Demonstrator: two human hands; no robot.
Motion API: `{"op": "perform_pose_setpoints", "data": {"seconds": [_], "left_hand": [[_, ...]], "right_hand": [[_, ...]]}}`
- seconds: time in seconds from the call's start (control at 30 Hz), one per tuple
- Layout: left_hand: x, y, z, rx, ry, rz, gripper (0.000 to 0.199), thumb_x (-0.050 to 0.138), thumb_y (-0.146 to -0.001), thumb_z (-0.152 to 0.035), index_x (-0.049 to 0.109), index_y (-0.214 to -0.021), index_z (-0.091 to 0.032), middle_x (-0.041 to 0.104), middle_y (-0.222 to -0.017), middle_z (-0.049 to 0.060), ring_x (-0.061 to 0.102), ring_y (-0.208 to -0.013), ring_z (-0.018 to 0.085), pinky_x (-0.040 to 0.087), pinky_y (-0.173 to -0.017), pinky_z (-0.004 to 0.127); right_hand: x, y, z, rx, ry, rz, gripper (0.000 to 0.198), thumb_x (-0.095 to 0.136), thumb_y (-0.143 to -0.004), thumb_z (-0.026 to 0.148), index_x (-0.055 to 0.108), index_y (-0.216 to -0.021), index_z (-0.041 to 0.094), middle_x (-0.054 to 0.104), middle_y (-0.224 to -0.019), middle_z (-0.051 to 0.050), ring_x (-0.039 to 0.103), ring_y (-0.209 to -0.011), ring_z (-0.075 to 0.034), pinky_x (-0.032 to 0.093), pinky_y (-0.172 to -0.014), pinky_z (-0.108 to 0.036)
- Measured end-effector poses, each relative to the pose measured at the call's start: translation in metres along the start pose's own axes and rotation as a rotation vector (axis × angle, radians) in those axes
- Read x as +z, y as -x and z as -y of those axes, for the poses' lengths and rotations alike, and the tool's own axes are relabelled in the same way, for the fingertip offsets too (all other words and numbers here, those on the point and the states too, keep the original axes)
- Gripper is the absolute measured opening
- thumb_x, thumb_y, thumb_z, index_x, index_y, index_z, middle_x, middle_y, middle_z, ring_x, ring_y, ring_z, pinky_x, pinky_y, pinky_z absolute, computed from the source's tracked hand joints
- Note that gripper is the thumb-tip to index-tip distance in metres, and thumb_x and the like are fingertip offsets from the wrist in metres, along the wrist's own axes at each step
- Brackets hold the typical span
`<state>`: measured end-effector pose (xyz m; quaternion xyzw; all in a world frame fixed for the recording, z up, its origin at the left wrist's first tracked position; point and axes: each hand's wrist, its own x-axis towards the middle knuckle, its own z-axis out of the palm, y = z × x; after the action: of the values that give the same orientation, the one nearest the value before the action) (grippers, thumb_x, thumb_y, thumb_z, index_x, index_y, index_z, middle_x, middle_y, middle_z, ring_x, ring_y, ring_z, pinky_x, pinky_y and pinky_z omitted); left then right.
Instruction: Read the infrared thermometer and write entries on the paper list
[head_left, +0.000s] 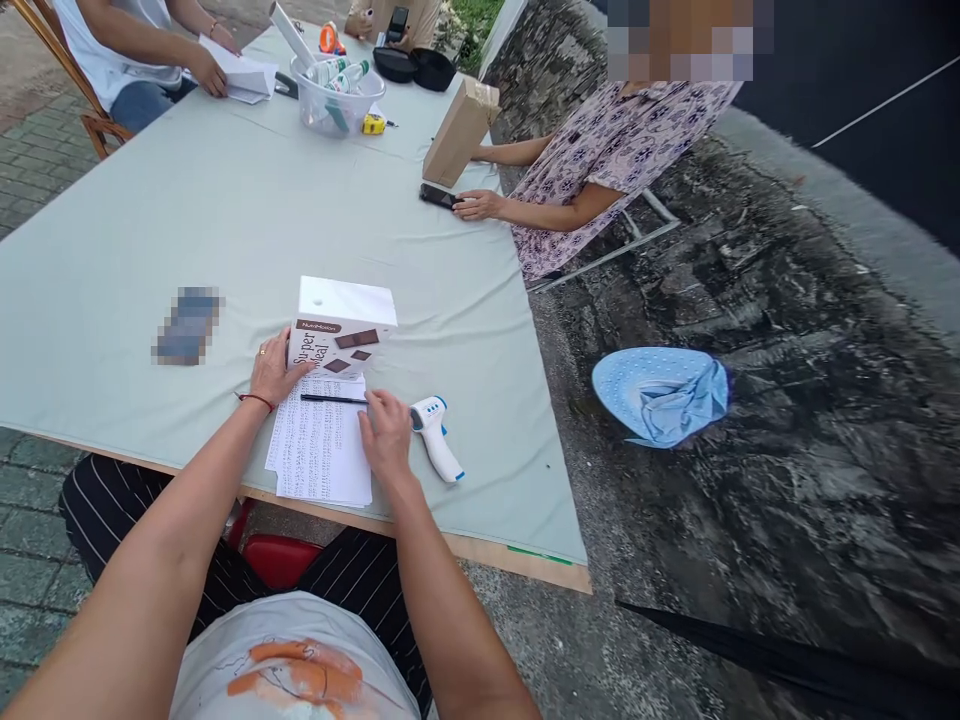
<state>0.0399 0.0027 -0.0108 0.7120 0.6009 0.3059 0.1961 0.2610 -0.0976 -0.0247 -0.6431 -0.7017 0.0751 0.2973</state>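
Note:
A white cardboard box [345,325] printed "Super Meal" with brown chocolate-bar pictures stands at the far end of a stack of printed sheets [322,460]. My left hand [271,372] is closed on the box's lower left corner, thumb across the front and fingers along the side. A black pen [330,399] lies across the sheets just below the box. At the pen's right end rests my right hand [388,428], its fingers loosely bent and apart; whether a fingertip touches the pen I cannot tell. Just right of this hand lies a white and blue infrared thermometer [439,440].
A blurred flat object [187,325] lies left on the cloth-covered table [247,210]. Farther back stand a clear basin [322,105] of bottles, a yellow tape measure [373,124] and a brown carton [459,135]. Co-workers sit around; one touches a phone [438,196]. A blue hat [660,395] lies to the right.

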Motion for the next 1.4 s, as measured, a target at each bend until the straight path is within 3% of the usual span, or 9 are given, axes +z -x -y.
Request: {"op": "perform_pose_setpoints", "data": {"seconds": [0.1,0.23,0.37,0.5,0.57,0.63,0.8,1.0,1.4], "left_hand": [[-0.001,0.001,0.0,0.035,0.006,0.018,0.068,0.061,-0.08,-0.049,0.04,-0.137,-0.02,0.054,-0.134,0.012,0.045,-0.126,0.032,0.035,-0.106,0.047],[0.0,0.003,-0.002,0.035,-0.016,0.023,0.075,0.066,-0.077,-0.047,0.036,-0.14,-0.019,0.054,-0.134,0.013,0.046,-0.124,0.032,0.037,-0.104,0.048],[0.002,0.004,-0.005,0.018,-0.043,0.014,0.08,0.071,-0.074,-0.045,0.035,-0.14,-0.018,0.055,-0.131,0.013,0.047,-0.122,0.032,0.039,-0.104,0.047],[0.005,0.004,-0.008,0.028,-0.073,0.022,0.1,0.082,-0.06,-0.043,0.03,-0.142,-0.019,0.053,-0.133,0.013,0.046,-0.124,0.035,0.038,-0.105,0.05],[0.006,0.004,-0.009,0.032,-0.09,0.02,0.107,0.085,-0.056,-0.04,0.026,-0.143,-0.019,0.052,-0.135,0.014,0.045,-0.125,0.035,0.037,-0.106,0.051],[0.007,0.004,-0.009,0.029,-0.098,0.02,0.108,0.085,-0.056,-0.037,0.025,-0.143,-0.019,0.051,-0.135,0.014,0.045,-0.125,0.035,0.037,-0.105,0.051],[0.006,0.004,-0.01,0.03,-0.089,0.035,0.104,0.084,-0.059,-0.037,0.026,-0.143,-0.019,0.051,-0.134,0.014,0.044,-0.125,0.035,0.038,-0.105,0.052],[0.005,0.004,-0.011,0.022,-0.097,0.04,0.103,0.083,-0.059,-0.038,0.026,-0.143,-0.019,0.051,-0.133,0.014,0.042,-0.126,0.036,0.036,-0.106,0.054],[0.004,0.005,-0.011,0.018,-0.107,0.054,0.104,0.082,-0.06,-0.038,0.024,-0.145,-0.02,0.051,-0.136,0.014,0.041,-0.128,0.036,0.037,-0.105,0.054]], "right_hand": [[0.013,-0.017,0.007,-0.018,0.054,0.078,0.036,0.041,-0.092,0.019,0.061,-0.122,0.02,0.059,-0.119,-0.012,0.046,-0.106,-0.026,0.037,-0.089,-0.04],[0.009,-0.025,-0.003,-0.06,0.11,0.181,0.02,0.052,-0.089,0.02,0.07,-0.098,0.021,0.061,-0.095,-0.01,0.047,-0.091,-0.023,0.036,-0.08,-0.037],[-0.01,-0.007,-0.015,-0.089,-0.078,0.115,0.013,0.053,-0.089,0.026,0.064,-0.09,0.019,0.06,-0.081,-0.005,0.05,-0.076,-0.019,0.037,-0.071,-0.033],[-0.018,0.03,-0.008,0.157,-0.531,-0.107,0.017,0.056,-0.086,0.038,0.055,-0.084,0.021,0.057,-0.069,0.001,0.05,-0.06,-0.014,0.042,-0.062,-0.029],[-0.016,0.048,0.001,0.282,-0.742,-0.122,0.017,0.054,-0.085,0.038,0.055,-0.086,0.021,0.058,-0.067,0.003,0.053,-0.058,-0.013,0.045,-0.061,-0.029],[-0.012,0.061,0.011,0.356,-0.814,-0.073,0.018,0.054,-0.082,0.036,0.058,-0.088,0.02,0.06,-0.066,0.002,0.056,-0.059,-0.014,0.047,-0.061,-0.03],[-0.005,0.067,0.024,0.439,-0.623,-0.113,0.012,0.059,-0.071,0.032,0.06,-0.074,0.02,0.059,-0.062,0.003,0.052,-0.056,-0.013,0.045,-0.058,-0.028],[-0.004,0.065,0.024,0.359,-0.61,-0.016,0.014,0.057,-0.073,0.034,0.058,-0.068,0.021,0.058,-0.059,0.003,0.05,-0.054,-0.013,0.043,-0.056,-0.027],[-0.007,0.065,0.026,0.306,-0.576,0.013,0.013,0.053,-0.076,0.033,0.055,-0.069,0.022,0.057,-0.061,0.003,0.051,-0.057,-0.013,0.044,-0.059,-0.028]]}}
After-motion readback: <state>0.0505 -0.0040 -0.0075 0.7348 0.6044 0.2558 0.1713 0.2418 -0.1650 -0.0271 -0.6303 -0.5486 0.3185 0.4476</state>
